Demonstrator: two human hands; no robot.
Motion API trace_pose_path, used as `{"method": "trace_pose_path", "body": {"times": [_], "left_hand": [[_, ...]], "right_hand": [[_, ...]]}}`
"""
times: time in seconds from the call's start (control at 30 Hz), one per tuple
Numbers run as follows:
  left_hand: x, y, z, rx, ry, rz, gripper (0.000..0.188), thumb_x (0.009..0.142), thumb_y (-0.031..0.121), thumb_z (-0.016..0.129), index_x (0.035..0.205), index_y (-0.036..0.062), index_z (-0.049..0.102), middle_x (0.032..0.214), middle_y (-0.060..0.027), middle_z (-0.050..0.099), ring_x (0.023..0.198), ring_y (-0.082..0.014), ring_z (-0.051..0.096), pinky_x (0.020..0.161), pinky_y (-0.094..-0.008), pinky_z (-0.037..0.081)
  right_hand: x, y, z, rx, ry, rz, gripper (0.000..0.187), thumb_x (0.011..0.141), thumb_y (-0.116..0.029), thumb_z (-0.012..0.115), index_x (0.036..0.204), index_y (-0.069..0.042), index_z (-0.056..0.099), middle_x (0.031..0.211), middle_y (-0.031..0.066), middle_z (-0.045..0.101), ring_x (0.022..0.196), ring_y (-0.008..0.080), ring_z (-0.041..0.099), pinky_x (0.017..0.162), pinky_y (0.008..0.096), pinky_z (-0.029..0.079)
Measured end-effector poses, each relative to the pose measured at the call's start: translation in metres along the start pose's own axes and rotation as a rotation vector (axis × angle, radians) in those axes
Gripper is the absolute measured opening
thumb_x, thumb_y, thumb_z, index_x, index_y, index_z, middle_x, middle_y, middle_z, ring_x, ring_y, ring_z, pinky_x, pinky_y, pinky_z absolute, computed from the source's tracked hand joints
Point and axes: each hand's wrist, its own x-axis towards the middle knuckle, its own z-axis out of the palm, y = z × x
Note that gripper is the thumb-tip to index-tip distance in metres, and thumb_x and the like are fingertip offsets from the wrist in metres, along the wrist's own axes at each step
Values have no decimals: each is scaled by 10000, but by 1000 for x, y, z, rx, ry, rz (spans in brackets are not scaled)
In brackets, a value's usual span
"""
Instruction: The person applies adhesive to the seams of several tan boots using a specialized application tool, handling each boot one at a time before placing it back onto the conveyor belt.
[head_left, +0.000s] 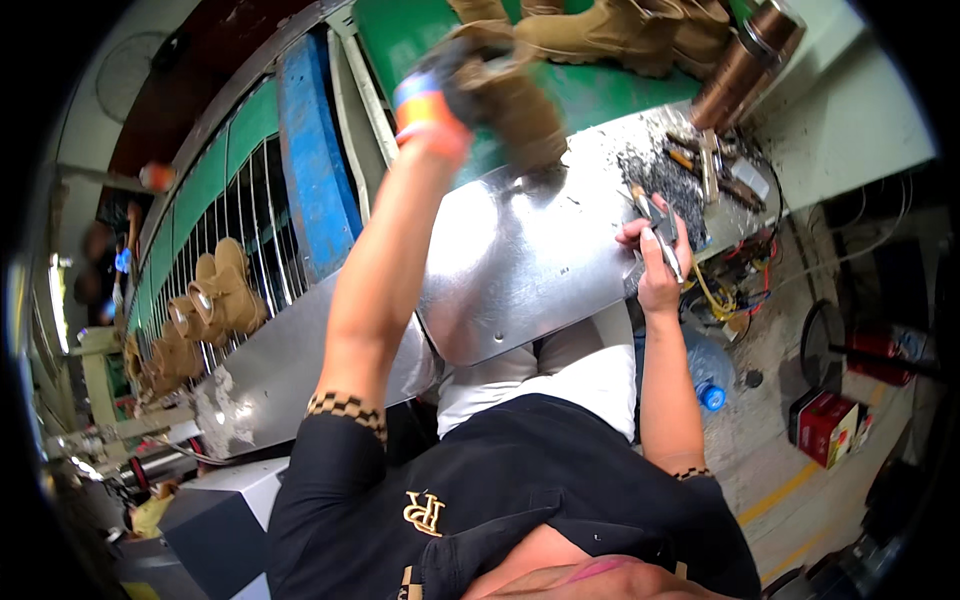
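Observation:
My left hand point(447, 92), in a dark glove with an orange and blue cuff, is closed round a tan boot point(525, 115). Hand and boot are smeared by motion, above the far edge of the metal worktop point(520, 265). On the right, the bare fingers of my right hand point(658, 255) are closed on a slim grey metal hand tool point(664, 228). Its exact kind cannot be made out. This hand is over the worktop's right side, beside a patch of dark scraps point(640, 165).
More tan boots point(600, 35) stand on the green surface point(400, 25) at the back. A copper-coloured flask point(745, 65) and several hand tools point(710, 165) are at the right. Boots point(225, 290) line a wire rack at left. A water bottle point(708, 375) and red box point(825, 425) are on the floor.

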Motion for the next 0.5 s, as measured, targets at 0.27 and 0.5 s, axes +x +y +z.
{"method": "trace_pose_path", "body": {"times": [0.27, 0.5], "left_hand": [[24, -66, -3, 167, -206, -259, 547, 868, 473, 635, 1287, 122, 602, 1244, -132, 637, 1185, -316, 569, 1028, -367, 431], [-82, -118, -354, 1327, 48, -676, 801, 749, 717, 621, 1293, 128, 597, 1283, -182, 599, 1215, -336, 551, 1032, -403, 438]], "right_hand": [[-6, 1, 10, 64, 47, 17, 507, 913, -97, 515, 1373, 79, 397, 855, 117, 644, 786, 186, 614, 793, 330, 509], [-8, 0, 3, -175, 52, 8, 559, 907, -156, 482, 1391, 101, 377, 880, 123, 632, 783, 203, 606, 700, 291, 477]]}}
